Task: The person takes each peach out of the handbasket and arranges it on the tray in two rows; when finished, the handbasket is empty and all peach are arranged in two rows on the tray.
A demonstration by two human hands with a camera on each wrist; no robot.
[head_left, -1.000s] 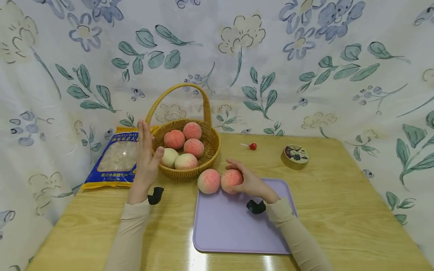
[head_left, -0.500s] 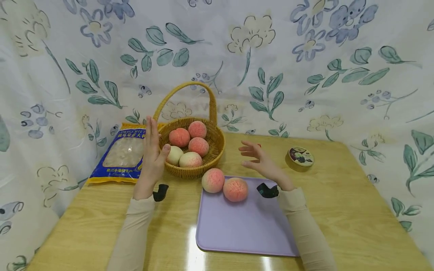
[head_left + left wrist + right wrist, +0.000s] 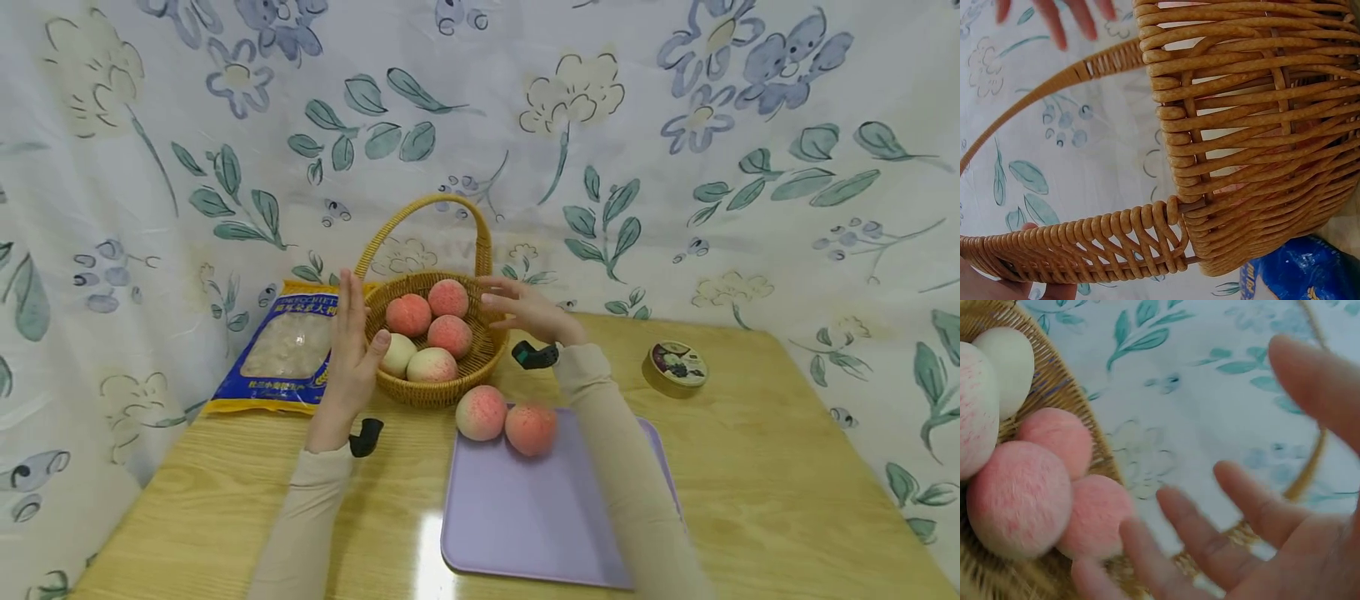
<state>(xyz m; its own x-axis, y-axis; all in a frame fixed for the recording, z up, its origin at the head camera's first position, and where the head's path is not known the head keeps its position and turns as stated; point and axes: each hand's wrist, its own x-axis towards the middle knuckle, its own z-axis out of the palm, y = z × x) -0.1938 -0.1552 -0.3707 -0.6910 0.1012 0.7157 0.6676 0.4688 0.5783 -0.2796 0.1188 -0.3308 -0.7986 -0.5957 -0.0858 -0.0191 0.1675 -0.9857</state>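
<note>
Leftmost on our wooden table (image 3: 765,467) lies a blue-and-yellow bag (image 3: 288,346) with a clear window and pale contents. Overlapping its right edge in the head view, our left hand (image 3: 348,367) stands upright beside the basket (image 3: 491,354), fingers straight and thumb apart, clasping nothing; we cannot tell whether it touches the arched handle (image 3: 1085,245). That woven basket rests upright at the back of the table and bears 5 peaches (image 3: 451,337): 3 reddish at the back and right, 2 paler at the front and left. Near its front right side we see 2 more peaches, just beside each other: a pink-and-cream peach (image 3: 481,413) at the corner of the lilac tray (image 3: 525,525), and a redder peach (image 3: 531,430) upon it. Our right hand (image 3: 534,312) hovers at the basket's right rim, fingers spread and loosely bent, gripping nothing, while our right sleeve (image 3: 630,475) crosses above the tray. Farther right, well apart, sits a round tin (image 3: 677,367) with fruit pictured on its lid. Behind everything hangs our flowered cloth (image 3: 465,125).
</note>
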